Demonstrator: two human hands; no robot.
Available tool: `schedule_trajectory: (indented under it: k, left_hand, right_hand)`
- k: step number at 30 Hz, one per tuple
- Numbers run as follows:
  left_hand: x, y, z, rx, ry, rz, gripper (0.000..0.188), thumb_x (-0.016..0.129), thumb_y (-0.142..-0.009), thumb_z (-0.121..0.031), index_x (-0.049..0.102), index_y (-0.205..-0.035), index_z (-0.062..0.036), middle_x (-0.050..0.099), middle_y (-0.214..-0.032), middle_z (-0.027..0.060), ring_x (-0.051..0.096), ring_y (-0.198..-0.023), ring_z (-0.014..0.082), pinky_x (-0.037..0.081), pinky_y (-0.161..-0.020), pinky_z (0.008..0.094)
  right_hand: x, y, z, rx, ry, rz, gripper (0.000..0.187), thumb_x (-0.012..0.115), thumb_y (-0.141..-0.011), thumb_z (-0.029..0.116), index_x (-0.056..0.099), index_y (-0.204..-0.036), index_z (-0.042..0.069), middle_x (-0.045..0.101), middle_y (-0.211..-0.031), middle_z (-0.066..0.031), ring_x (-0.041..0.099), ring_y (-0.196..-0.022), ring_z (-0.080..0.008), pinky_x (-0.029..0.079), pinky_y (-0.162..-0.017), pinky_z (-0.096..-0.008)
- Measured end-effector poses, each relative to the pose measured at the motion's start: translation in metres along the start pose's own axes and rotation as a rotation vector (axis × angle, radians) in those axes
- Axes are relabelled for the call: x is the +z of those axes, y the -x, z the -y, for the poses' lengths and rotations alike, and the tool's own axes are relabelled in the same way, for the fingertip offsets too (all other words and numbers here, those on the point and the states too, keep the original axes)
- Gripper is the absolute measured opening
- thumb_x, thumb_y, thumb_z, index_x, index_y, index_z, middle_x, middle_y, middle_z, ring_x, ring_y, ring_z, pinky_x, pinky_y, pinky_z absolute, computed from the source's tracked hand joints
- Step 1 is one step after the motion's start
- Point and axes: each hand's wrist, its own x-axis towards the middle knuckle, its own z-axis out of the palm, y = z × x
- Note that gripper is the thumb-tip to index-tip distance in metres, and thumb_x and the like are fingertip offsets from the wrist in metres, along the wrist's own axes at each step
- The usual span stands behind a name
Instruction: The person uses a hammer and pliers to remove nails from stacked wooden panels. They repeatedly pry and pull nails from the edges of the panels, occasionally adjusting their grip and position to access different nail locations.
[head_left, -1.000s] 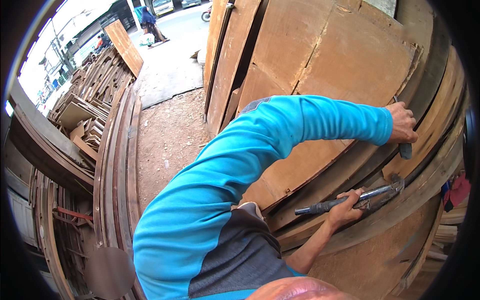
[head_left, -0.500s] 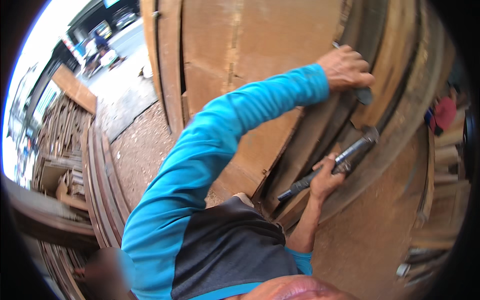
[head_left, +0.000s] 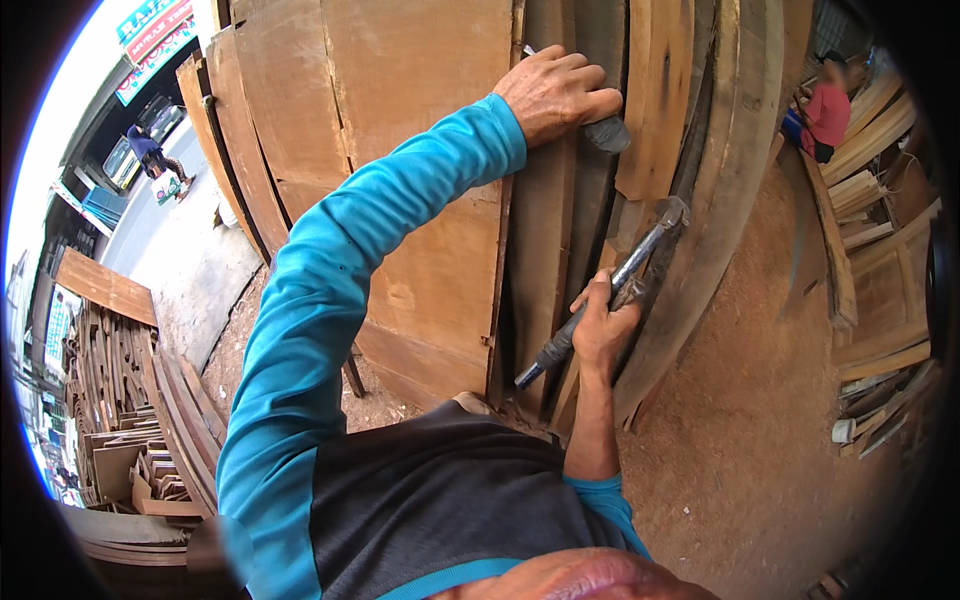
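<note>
The right hand (head_left: 603,325) was clamped around the shaft of a hammer (head_left: 610,290), fingers wrapped tight near the middle of the handle, whose dark grip end stuck out below and to the left of the hand. From the hand the metal shaft ran up and to the right, and the hammer head rested against the edge of a plank (head_left: 715,200) in the leaning stack just beyond. Higher up and slightly left of the right hand, the left hand (head_left: 555,95) was closed around a chisel (head_left: 606,133), its dark blunt end poking out to the right of the fist and lying against the boards (head_left: 590,200); a thin pale tip showed above the knuckles. The left arm reached there in a blue sleeve (head_left: 330,290) that crossed in front of a wide sheet (head_left: 420,200) to the left of both hands. Under the right hand the plank feet stood on bare sandy ground (head_left: 760,420). Far to the right of the hands a person in red (head_left: 825,110) sat among stacked timber (head_left: 880,280), and far to the left lay piles of cut wood (head_left: 120,420) beside a street where another person (head_left: 145,150) walked.
</note>
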Motion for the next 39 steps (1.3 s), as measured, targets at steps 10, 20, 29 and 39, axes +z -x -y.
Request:
schedule_trajectory:
  k: [10,20,29,39]
  left_hand:
    - [-0.009,-0.002,-0.003,0.009,-0.003,-0.031,0.014,0.063,-0.086,-0.016,0.058,-0.097,-0.0201,0.061,-0.088,0.0025,0.064,-0.088,0.021,0.05,-0.079,0.0353]
    - [-0.004,-0.004,0.002,0.026,0.054,-0.135,0.014,0.063,-0.082,-0.015,0.058,-0.095,-0.0171,0.057,-0.085,0.0027,0.061,-0.084,0.0222,0.048,-0.074,0.0361]
    - [-0.003,-0.002,0.002,0.007,0.062,-0.113,0.014,0.063,-0.083,-0.015,0.057,-0.095,-0.0181,0.057,-0.086,0.0034,0.061,-0.085,0.0228,0.048,-0.074,0.0369]
    - [0.001,-0.004,-0.002,-0.045,-0.011,-0.045,0.01,0.061,-0.085,-0.016,0.057,-0.094,-0.0192,0.057,-0.085,0.0015,0.061,-0.085,0.0209,0.047,-0.076,0.0358]
  right_hand:
    - [0.003,0.001,0.001,-0.038,-0.036,0.014,0.02,0.055,-0.101,0.013,0.052,-0.108,-0.006,0.057,-0.065,-0.0055,0.058,-0.054,-0.0142,0.048,-0.052,-0.0288]
    - [0.011,0.003,-0.005,-0.042,-0.061,0.046,0.021,0.056,-0.101,0.012,0.051,-0.111,-0.006,0.058,-0.068,-0.0059,0.058,-0.055,-0.0139,0.049,-0.053,-0.0289]
    - [0.033,-0.004,0.012,-0.28,-0.202,-0.141,0.017,0.052,-0.101,0.009,0.049,-0.11,-0.005,0.056,-0.069,-0.0063,0.058,-0.054,-0.0142,0.051,-0.051,-0.0275]
    - [0.062,-0.015,0.02,-0.35,-0.295,-0.023,0.017,0.052,-0.103,0.013,0.048,-0.107,-0.003,0.054,-0.07,-0.0049,0.058,-0.058,-0.0133,0.05,-0.052,-0.0267]
